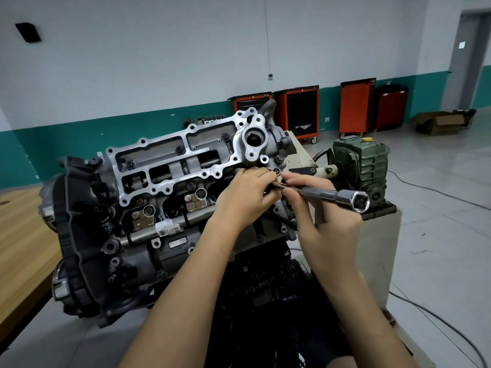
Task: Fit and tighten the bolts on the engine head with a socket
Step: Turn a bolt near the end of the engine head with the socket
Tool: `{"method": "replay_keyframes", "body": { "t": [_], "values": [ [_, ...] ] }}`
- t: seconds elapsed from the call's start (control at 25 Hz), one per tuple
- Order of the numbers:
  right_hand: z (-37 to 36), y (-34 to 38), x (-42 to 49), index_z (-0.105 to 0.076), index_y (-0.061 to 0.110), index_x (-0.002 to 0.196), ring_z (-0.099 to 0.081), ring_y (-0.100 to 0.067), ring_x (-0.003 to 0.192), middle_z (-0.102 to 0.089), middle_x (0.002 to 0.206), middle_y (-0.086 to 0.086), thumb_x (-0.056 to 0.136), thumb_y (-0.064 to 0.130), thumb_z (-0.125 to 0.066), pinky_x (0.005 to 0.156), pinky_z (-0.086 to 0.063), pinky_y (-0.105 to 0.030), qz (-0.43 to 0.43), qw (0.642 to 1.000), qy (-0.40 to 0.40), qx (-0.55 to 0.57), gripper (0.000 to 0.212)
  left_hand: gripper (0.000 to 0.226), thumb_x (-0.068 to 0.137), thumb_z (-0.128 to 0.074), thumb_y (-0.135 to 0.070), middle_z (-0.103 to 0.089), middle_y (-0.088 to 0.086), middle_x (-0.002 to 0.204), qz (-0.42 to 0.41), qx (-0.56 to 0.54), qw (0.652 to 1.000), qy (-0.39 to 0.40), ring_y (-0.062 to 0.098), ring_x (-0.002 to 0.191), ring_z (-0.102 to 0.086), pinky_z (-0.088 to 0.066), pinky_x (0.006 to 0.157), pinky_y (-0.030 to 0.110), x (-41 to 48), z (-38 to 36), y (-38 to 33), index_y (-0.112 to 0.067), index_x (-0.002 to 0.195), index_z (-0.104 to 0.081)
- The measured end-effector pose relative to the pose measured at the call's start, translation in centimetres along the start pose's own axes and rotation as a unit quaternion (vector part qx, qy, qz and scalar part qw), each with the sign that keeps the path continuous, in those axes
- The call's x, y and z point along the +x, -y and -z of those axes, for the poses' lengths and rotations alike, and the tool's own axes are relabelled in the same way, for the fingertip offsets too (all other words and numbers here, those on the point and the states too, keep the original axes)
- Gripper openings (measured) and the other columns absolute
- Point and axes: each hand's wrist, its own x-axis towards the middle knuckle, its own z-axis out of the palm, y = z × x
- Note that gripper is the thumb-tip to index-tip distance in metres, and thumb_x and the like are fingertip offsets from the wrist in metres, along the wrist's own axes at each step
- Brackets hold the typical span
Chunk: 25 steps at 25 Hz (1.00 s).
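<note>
A white stand point(377, 251) on the grey floor point(438, 235) bears a green gearbox point(364, 166) beside the engine point(159, 181).

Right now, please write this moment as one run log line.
left hand: pinches socket far end, at head | right hand: holds socket shaft | socket near end: open, unengaged

Of the person only two arms show, both bare along their whole visible length: the left forearm point(186, 288) widens from a narrow wrist towards the lower edge of the view below the left hand point(247, 193), and the right forearm point(353, 301) does the same below the right hand point(321, 216). The fingers point(261, 176) are slim with rounded knuckles, and the nails are too small to make out. Low between the forearms lies a dark patch with a small white mark point(301, 359); whether it is clothing cannot be told.
</note>
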Motion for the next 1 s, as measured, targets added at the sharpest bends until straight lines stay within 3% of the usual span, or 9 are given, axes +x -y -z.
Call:
{"method": "replay_keyframes", "body": {
  "t": [0.08,0.24,0.32,0.44,0.52,0.64,0.72,0.84,1.0],
  "values": [
    [0.0,-0.18,-0.11,-0.067,-0.007,0.102,-0.067,-0.018,0.101,-0.069,0.107,-0.009,0.089,-0.004,-0.059,0.088,-0.054,-0.034,0.012,1.0,0.023,-0.005,0.016,0.022,0.088,-0.052,-0.023,-0.064,0.0,0.109,0.003,-0.004,1.0,-0.003,0.02,0.105,-0.053,-0.034,0.091,0.03,0.02,-0.03,0.01,-0.012,0.104,-0.062],
    [0.74,-0.59,0.58,-0.072,-0.004,0.094,-0.07,-0.013,0.088,-0.072,0.096,-0.004,0.083,0.005,-0.073,0.077,-0.057,-0.033,0.003,1.0,-0.024,-0.011,0.014,0.019,0.09,-0.051,-0.025,-0.063,-0.001,0.102,0.002,0.004,1.0,-0.009,0.019,0.101,-0.053,-0.034,0.089,0.03,0.0,-0.06,-0.09,-0.012,0.099,-0.06],
    [0.76,-0.33,0.47,-0.072,-0.002,0.096,-0.069,-0.009,0.09,-0.07,0.097,0.002,0.082,0.01,-0.074,0.079,-0.056,-0.031,-0.015,0.999,-0.032,0.006,0.018,0.018,0.09,-0.051,-0.027,-0.063,-0.001,0.101,0.001,0.011,1.0,-0.005,0.02,0.1,-0.053,-0.033,0.088,0.03,0.02,-0.14,-0.02,-0.012,0.096,-0.059],
    [0.43,-0.24,-0.05,-0.067,-0.003,0.106,-0.066,-0.01,0.101,-0.069,0.107,-0.002,0.09,0.006,-0.063,0.088,-0.054,-0.031,-0.021,0.999,0.019,0.017,0.018,0.02,0.09,-0.052,-0.026,-0.063,0.0,0.105,0.002,0.008,1.0,0.002,0.021,0.103,-0.053,-0.035,0.091,0.033,0.07,-0.12,0.02,-0.011,0.1,-0.061],
    [0.45,-0.44,0.01,-0.068,-0.004,0.104,-0.068,-0.014,0.097,-0.07,0.105,-0.005,0.09,0.004,-0.061,0.083,-0.056,-0.035,0.002,1.0,0.029,0.006,0.017,0.021,0.09,-0.052,-0.026,-0.063,-0.001,0.107,0.005,0.003,1.0,0.003,0.02,0.105,-0.053,-0.034,0.092,0.032,0.04,-0.04,0.08,-0.012,0.102,-0.062],
    [0.77,-0.61,0.41,-0.072,-0.003,0.095,-0.07,-0.014,0.085,-0.072,0.092,-0.004,0.082,0.011,-0.073,0.074,-0.057,-0.037,-0.017,1.0,-0.015,0.018,0.019,0.02,0.09,-0.052,-0.027,-0.063,-0.001,0.105,0.001,0.008,1.0,0.003,0.02,0.103,-0.052,-0.033,0.089,0.03,-0.02,-0.14,0.05,-0.012,0.099,-0.06],
    [0.66,-0.33,0.33,-0.071,-0.002,0.097,-0.069,-0.012,0.087,-0.071,0.093,-0.002,0.082,0.012,-0.074,0.077,-0.057,-0.035,-0.032,0.999,-0.021,0.038,0.02,0.017,0.089,-0.052,-0.027,-0.062,0.0,0.102,0.001,0.007,1.0,0.003,0.021,0.101,-0.052,-0.031,0.086,0.028,-0.01,-0.15,0.11,-0.012,0.095,-0.058],
    [0.2,-0.14,-0.24,-0.066,-0.004,0.106,-0.066,-0.015,0.104,-0.069,0.108,-0.006,0.09,0.002,-0.061,0.09,-0.053,-0.033,-0.005,0.999,0.024,0.021,0.017,0.02,0.089,-0.052,-0.024,-0.063,0.0,0.106,0.006,0.0,1.0,0.005,0.02,0.104,-0.052,-0.033,0.09,0.029,0.02,-0.03,0.08,-0.011,0.101,-0.061],
    [0.38,-0.63,0.23,-0.072,-0.005,0.094,-0.071,-0.019,0.084,-0.073,0.091,-0.009,0.085,0.008,-0.069,0.072,-0.057,-0.042,-0.013,1.0,-0.018,0.0,0.016,0.023,0.09,-0.05,-0.025,-0.063,-0.002,0.107,0.008,0.004,1.0,0.005,0.018,0.104,-0.052,-0.033,0.091,0.03,-0.01,0.13,-0.1,-0.013,0.106,-0.062]
  ]
}}
